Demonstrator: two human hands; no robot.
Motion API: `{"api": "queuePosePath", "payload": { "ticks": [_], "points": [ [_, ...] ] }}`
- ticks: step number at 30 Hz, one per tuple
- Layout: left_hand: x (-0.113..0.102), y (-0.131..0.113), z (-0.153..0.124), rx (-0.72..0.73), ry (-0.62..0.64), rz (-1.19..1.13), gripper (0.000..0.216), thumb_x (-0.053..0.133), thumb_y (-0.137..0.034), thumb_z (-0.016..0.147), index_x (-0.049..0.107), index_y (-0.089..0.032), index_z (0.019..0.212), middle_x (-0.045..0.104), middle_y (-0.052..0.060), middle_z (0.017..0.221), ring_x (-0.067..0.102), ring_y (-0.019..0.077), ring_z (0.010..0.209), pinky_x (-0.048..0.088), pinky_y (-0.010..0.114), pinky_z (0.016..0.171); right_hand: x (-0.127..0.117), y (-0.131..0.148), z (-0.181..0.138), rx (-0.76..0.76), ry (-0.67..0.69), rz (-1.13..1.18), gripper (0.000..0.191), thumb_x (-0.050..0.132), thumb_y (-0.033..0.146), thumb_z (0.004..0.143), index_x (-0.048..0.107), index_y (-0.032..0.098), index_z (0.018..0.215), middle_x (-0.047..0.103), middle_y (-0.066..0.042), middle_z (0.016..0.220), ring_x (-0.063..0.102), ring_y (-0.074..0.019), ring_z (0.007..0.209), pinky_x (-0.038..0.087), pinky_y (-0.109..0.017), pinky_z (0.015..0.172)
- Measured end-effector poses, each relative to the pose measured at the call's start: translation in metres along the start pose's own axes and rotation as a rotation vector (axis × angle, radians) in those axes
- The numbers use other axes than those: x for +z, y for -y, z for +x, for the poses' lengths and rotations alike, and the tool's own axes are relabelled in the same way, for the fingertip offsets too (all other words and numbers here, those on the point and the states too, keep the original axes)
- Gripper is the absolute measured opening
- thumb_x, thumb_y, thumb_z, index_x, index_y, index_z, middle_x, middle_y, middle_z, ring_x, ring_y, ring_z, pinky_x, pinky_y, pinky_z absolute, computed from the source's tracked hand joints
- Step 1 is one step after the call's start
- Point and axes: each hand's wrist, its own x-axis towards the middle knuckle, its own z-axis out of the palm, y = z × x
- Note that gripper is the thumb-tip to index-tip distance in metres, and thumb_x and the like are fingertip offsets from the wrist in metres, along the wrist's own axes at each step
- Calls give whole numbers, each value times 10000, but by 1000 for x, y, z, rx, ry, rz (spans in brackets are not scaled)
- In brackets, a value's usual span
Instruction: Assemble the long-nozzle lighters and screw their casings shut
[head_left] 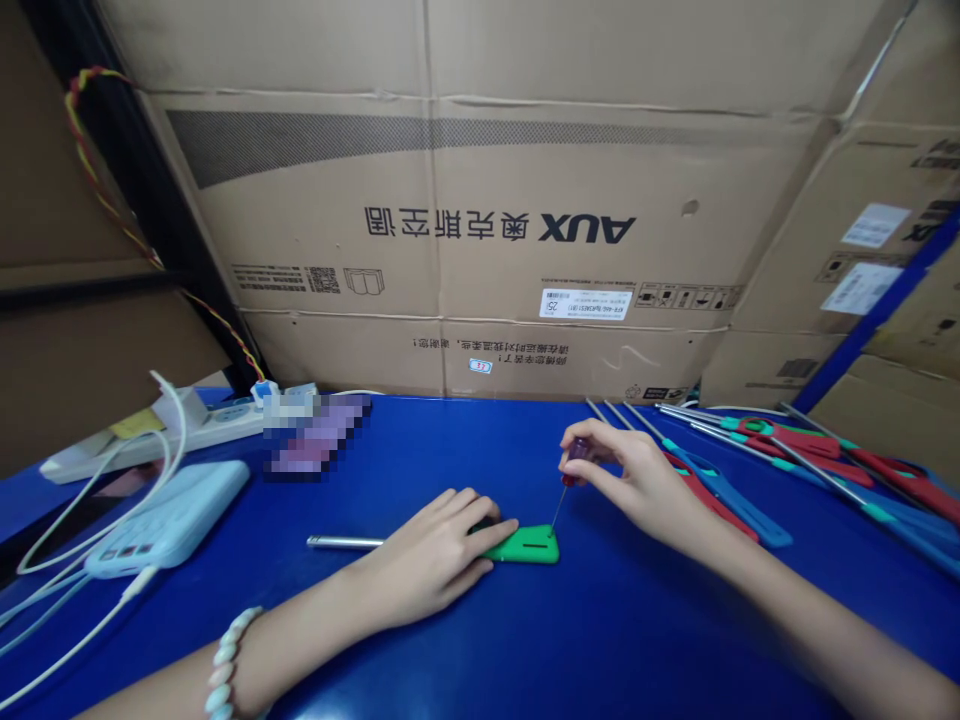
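Observation:
My right hand [630, 475] pinches a screwdriver [577, 455] by its dark red, see-through handle. The thin shaft slants down, and its tip meets the far right end of a green-handled long lighter [529, 544] lying on the blue table. Over the middle of that lighter, my left hand [442, 545] grips and presses it down, with a finger stretched along the green casing. The lighter's metal tube sticks out to the left from under this hand. My palm and fingers hide the middle part. Whether the screwdriver tip sits in a screw is too small to tell.
Several long lighters with red and blue handles [742, 500] lie at the right. On the left are a light blue power bank [176, 515] with white cables, a power strip [217, 425] and a blurred purple object [319, 435]. Cardboard [487, 180] stands behind the table [420, 440].

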Motion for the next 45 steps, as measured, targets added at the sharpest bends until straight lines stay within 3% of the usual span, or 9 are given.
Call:
{"api": "queuePosePath", "payload": {
  "ticks": [6, 12, 15, 18, 20, 22, 27, 35, 45],
  "points": [
    [1, 13, -2, -49, -49, 36, 442, 415, -84, 887, 443, -226, 1306, 493, 92, 1190, 466, 249, 1072, 413, 401, 897, -6, 0, -1, -20, -46, -207, 54, 491, 234, 894, 516, 199, 925, 635, -17, 764, 612, -155, 687, 454, -263, 664],
    [6, 18, -1, -63, -49, 45, 401, 362, -73, 917, 480, -215, 1273, 519, 96, 1150, 495, 239, 1035, 433, 400, 869, -5, -2, -6, -155, -226, -374, 169, 349, 154, 911, 494, 184, 993, 575, -55, 849, 568, -174, 758, 435, -288, 701],
    [6, 17, -1, -55, -50, 43, 405, 352, -73, 922, 463, -214, 1286, 523, 95, 1167, 486, 241, 1059, 425, 401, 884, 10, -1, -8, -265, -40, -501, 223, 328, 113, 893, 535, 172, 950, 558, -74, 870, 561, -187, 783, 445, -292, 694],
    [6, 17, -1, -56, -67, 22, 440, 365, -58, 902, 419, -203, 1314, 524, 90, 1197, 466, 244, 1095, 405, 405, 917, 36, -2, -12, -298, 203, -631, 201, 405, 220, 932, 562, 165, 1044, 585, -81, 927, 601, -196, 774, 467, -293, 655],
    [7, 18, -2, -71, -86, 6, 470, 380, -40, 876, 401, -187, 1322, 517, 91, 1219, 448, 248, 1121, 390, 415, 940, 52, -5, -15, -322, 268, -707, 330, 490, 325, 916, 506, 160, 1202, 594, -109, 1017, 626, -214, 796, 479, -306, 652],
    [8, 19, -2, -94, -106, -5, 483, 391, -35, 863, 396, -181, 1323, 512, 95, 1227, 439, 250, 1129, 383, 422, 946, 62, -6, -17, -313, 325, -748, 351, 526, 364, 900, 520, 163, 1188, 612, -96, 980, 640, -208, 763, 477, -293, 632],
    [10, 20, -4, -160, -149, -28, 449, 427, -82, 880, 404, -201, 1313, 512, 87, 1223, 437, 243, 1122, 375, 427, 950, 61, -4, -14, -211, 417, -827, 189, 522, 334, 901, 609, 168, 927, 643, -69, 854, 651, -206, 717, 448, -273, 605],
    [7, 22, -3, -173, -155, -23, 405, 449, -132, 900, 423, -202, 1298, 519, 84, 1208, 449, 241, 1106, 377, 416, 937, 31, -27, 3, 266, 389, -1036, 270, 415, 231, 907, 662, 122, 899, 698, -147, 824, 684, -257, 778, 464, -291, 643],
    [4, 20, -3, -180, -142, -36, 376, 449, -135, 902, 445, -194, 1273, 528, 84, 1190, 456, 240, 1094, 385, 412, 918, -4, -63, 15, 478, 339, -1091, 289, 424, 188, 866, 691, 84, 905, 695, -193, 912, 672, -294, 860, 471, -323, 680]
  ]
}}
